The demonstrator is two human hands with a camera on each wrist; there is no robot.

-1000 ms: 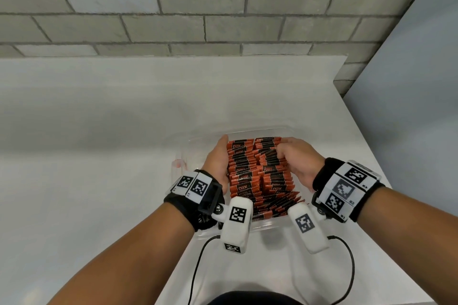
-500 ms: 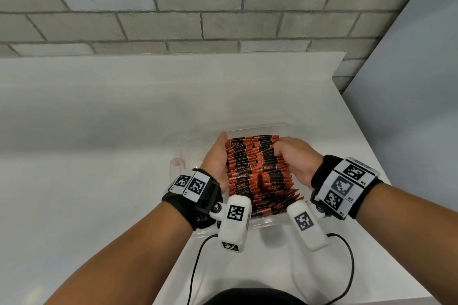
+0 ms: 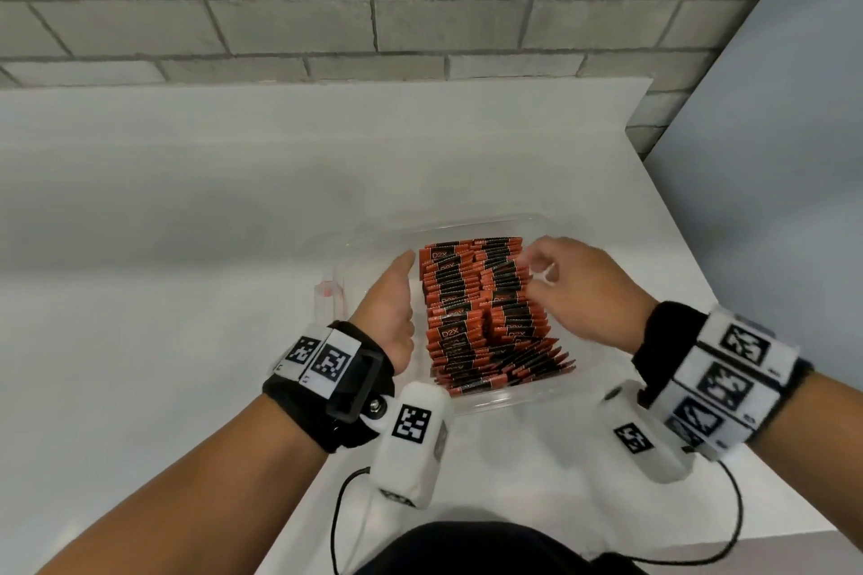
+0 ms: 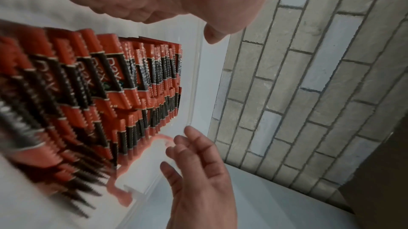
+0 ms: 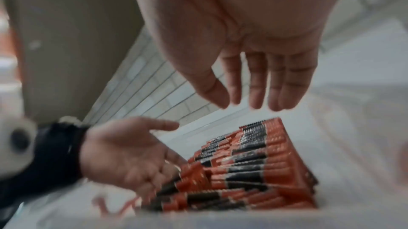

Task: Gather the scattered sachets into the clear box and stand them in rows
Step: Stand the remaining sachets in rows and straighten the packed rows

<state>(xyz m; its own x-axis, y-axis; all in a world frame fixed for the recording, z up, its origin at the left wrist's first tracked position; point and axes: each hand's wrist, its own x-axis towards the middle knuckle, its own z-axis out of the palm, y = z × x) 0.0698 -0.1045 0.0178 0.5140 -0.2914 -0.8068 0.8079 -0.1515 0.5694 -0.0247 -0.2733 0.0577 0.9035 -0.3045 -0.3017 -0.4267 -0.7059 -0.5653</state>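
While the sachets [image 3: 481, 313] sit packed inside the clear box [image 3: 537, 222] on the white desk [image 3: 187, 247], we see both hands flanking them. The left hand [image 3: 390, 308] lies flat along the left side of the stack, fingers straight and together pointing away from the person, thumb edge up, holding nothing; whether it touches the sachets we cannot tell. The right hand [image 3: 579, 289] hovers over the stack's far right part, fingers loosely extended toward the sachets, gripping nothing that we can see. The sachets are orange with black bands, standing on edge in two rows that run from the near wall to the far wall; each sachet's long axis runs left to right. Those at the near right end lean over and fan out rather than standing upright. In the right wrist view the right hand's fingers [image 5: 276, 84] hang straight, just above the top edges of the sachets. Both forearms reach in from the near edge, with marker bands on the wrists.
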